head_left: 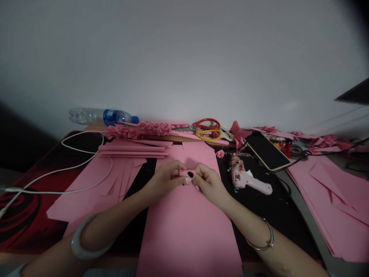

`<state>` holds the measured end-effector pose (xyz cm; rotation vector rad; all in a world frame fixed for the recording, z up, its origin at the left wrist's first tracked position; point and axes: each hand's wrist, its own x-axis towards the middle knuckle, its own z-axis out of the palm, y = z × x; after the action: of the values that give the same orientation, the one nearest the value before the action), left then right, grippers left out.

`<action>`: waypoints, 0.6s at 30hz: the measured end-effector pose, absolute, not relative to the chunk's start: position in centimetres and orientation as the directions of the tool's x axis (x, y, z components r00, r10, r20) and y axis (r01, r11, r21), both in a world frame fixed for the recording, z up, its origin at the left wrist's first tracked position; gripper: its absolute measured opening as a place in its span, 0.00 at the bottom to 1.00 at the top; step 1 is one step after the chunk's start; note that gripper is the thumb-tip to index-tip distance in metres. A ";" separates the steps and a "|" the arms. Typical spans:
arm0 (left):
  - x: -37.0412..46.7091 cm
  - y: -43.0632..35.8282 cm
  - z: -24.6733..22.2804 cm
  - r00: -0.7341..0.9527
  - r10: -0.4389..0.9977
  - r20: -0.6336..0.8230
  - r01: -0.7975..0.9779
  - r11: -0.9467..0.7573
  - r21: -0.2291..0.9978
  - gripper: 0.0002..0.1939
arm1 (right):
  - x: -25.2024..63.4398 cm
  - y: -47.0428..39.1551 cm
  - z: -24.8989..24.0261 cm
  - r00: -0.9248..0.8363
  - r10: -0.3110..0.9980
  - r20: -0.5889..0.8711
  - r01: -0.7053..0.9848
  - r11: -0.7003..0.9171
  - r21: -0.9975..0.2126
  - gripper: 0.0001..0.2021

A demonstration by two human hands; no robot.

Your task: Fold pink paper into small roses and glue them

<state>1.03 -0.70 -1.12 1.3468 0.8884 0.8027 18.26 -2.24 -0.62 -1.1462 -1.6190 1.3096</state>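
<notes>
Between the fingertips of both hands is a small folded piece of pink paper (186, 173). My left hand (166, 178) pinches its left side, thumb in front. On the other side, my right hand (210, 183) closes its thumb and fingers on the same piece. Parts of the paper are hidden behind the fingers. Beneath the hands a long pink paper sheet (190, 231) stretches toward me. Just beyond my right hand lies a small pink paper rose (220, 154).
Right of the sheet rest a pink glue gun (253, 181) and a phone (268, 150). Red-and-yellow-handled scissors (208, 130), paper roses (155, 128) and a plastic bottle (98, 115) line the wall. Rolled paper tubes (132, 151) and a white cable (72, 191) lie left; stacked pink sheets (331, 215) lie right.
</notes>
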 end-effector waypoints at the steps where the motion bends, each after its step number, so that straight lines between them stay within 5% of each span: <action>1: 1.0 -0.7 -1.1 0.450 0.888 -0.089 0.044 0.078 0.996 0.08 | 18.3 -2.3 -0.6 -0.325 0.946 0.014 0.188 0.079 -0.979 0.14; 9: 0.7 -0.5 -0.6 0.404 0.909 -0.101 0.077 0.077 0.994 0.10 | 18.1 -2.2 -0.6 -0.309 0.950 0.037 0.217 0.108 -0.970 0.15; 14: 0.9 -0.4 -0.3 0.363 0.918 -0.158 0.006 0.167 0.986 0.10 | 18.1 -2.1 -0.5 -0.146 0.974 0.174 0.222 0.204 -0.953 0.03; 18: 1.0 -0.5 -0.2 0.347 0.920 -0.182 -0.012 0.198 0.980 0.11 | 17.9 -2.2 -0.1 -0.125 0.971 0.204 0.244 0.229 -0.942 0.03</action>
<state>1.02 -0.47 -0.19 1.1803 1.0030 0.8345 17.95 -2.21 -0.10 -1.1756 -1.5676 0.9779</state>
